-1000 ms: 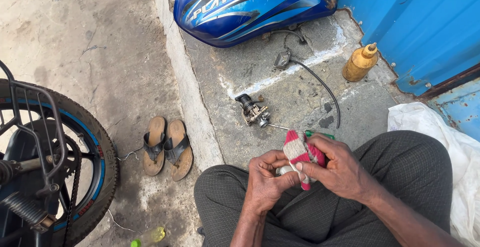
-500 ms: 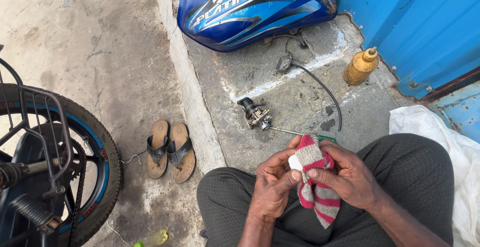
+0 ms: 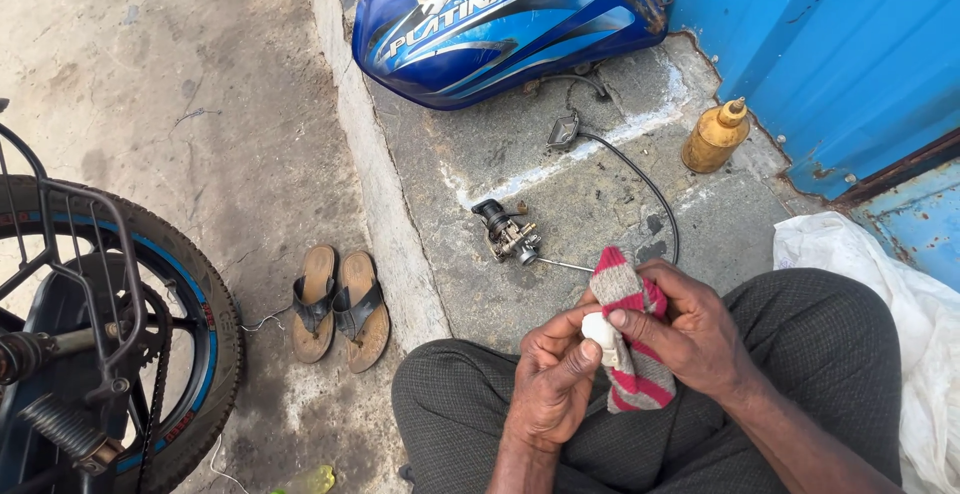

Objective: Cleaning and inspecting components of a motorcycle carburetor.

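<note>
Since a moment ago, both hands have lifted a little and the striped rag now hangs lower, with a small white part showing between the thumbs. That looks like the wiping has reached the white part itself.

Going from big to small: the blue fuel tank (image 3: pixel 500 24) lies on the stone step at the top. A motorbike wheel (image 3: pixel 150 354) stands at the left. A white plastic sheet (image 3: pixel 880 284) lies at the right. Two brown sandals (image 3: pixel 340 304) sit side by side on the ground. A yellow oil bottle (image 3: pixel 715 136) stands upright near the blue wall. A small metal carburetor (image 3: pixel 508 232) lies on the step, with a black cable (image 3: pixel 640 179) curving near it.

The left hand (image 3: pixel 550 384) is closed around the small white part (image 3: pixel 598 332). The right hand (image 3: pixel 690 329) pinches the red and grey rag (image 3: pixel 630 354) against it. The rag's long side runs up and down, over the lap. The white part is too hidden to tell which way it points.
</note>
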